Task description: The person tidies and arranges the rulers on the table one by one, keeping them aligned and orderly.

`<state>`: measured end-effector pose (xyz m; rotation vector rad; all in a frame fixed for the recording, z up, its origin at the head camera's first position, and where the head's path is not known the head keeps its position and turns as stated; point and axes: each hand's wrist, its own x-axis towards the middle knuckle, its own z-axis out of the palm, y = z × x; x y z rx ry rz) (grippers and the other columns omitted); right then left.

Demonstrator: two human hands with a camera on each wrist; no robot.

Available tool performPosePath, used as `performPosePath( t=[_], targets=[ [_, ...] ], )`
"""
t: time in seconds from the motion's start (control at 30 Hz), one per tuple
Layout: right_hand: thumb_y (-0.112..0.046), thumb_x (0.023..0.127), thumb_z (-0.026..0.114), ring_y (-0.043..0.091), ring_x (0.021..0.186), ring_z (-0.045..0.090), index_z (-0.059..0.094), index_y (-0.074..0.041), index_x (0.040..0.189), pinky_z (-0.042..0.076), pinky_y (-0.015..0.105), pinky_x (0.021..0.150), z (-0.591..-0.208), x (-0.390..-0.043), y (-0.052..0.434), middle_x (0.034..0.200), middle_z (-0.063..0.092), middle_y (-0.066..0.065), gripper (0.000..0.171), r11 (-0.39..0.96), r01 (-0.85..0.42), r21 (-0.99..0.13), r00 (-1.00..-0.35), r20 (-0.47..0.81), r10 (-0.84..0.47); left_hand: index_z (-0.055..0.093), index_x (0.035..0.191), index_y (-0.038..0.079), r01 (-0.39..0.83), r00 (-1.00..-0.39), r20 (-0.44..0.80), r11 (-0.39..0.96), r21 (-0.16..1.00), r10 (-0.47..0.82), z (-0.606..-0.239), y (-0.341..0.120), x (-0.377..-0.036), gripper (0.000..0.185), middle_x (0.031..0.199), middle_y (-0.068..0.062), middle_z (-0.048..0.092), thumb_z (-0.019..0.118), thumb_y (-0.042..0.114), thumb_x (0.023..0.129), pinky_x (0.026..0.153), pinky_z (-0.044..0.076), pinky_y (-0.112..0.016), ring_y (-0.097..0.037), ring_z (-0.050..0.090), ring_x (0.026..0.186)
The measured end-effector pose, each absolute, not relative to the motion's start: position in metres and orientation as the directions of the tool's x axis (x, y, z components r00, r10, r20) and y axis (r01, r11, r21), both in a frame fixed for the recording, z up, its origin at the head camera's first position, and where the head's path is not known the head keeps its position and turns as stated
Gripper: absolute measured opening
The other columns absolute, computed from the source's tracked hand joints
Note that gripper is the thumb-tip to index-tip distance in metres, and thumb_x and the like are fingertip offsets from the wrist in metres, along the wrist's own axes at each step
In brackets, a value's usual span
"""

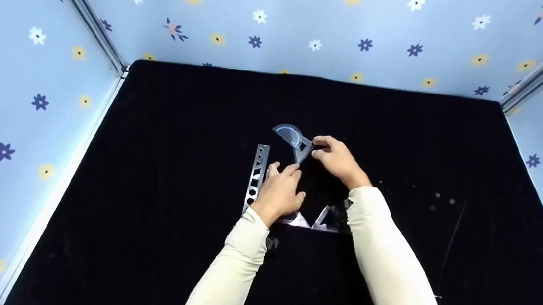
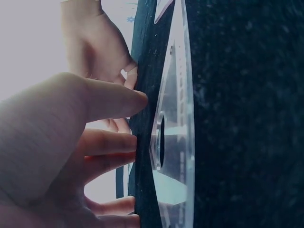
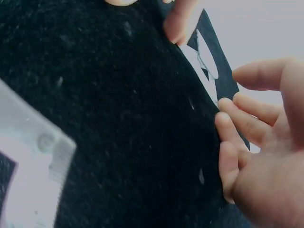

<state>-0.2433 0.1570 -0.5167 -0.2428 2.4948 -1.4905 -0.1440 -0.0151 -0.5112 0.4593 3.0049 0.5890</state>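
Several clear plastic drawing tools lie on a black cloth (image 1: 170,129). A protractor (image 1: 288,133) overlaps a small set square (image 1: 303,150) at the centre. My right hand (image 1: 320,146) touches the set square's right corner with straight fingertips (image 3: 227,124) and grips nothing. My left hand (image 1: 283,172) rests flat just below it, fingers (image 2: 124,100) pressed straight on the cloth. Left of that hand lies a straight stencil ruler (image 1: 256,175). Another clear set square (image 2: 175,142) with a round hole lies beside the left fingers.
Two more clear triangles (image 1: 317,220) lie between my wrists, partly hidden by the cream sleeves (image 1: 381,250). A clear ruler end (image 3: 31,166) shows in the right wrist view. Blue flowered walls (image 1: 312,23) enclose the cloth on three sides.
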Motion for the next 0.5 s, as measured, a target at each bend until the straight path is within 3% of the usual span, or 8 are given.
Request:
performPosePath(
  t=[0.2,0.5],
  targets=[
    [0.000,0.091,0.060,0.025,0.109,0.060,0.058,0.009,0.131,0.046,0.030,0.095,-0.5144,-0.2444,0.1606,0.126,0.062,0.022,0.041,0.320,0.097,-0.942,-0.970,-0.162,-0.181,0.062,0.133,0.002,0.264,-0.958,-0.006,0.885,0.384,0.288,-0.5107,-0.0156,-0.1439,0.053,0.150,-0.008,0.049,0.070,0.030,0.089,0.114,0.032,-0.049,-0.047,0.035,0.137],
    [0.001,0.088,0.062,0.015,0.083,0.060,0.065,0.009,0.121,0.047,0.023,0.075,-0.5161,-0.2422,0.1605,0.103,0.067,0.016,0.034,0.333,0.131,-0.934,-0.985,-0.162,-0.066,0.062,0.131,0.000,0.283,-0.955,0.025,0.881,0.380,0.296,-0.5128,-0.0151,-0.1426,0.052,0.148,-0.010,0.051,0.070,0.030,0.089,0.117,0.027,-0.049,-0.048,0.035,0.136]
  ],
)
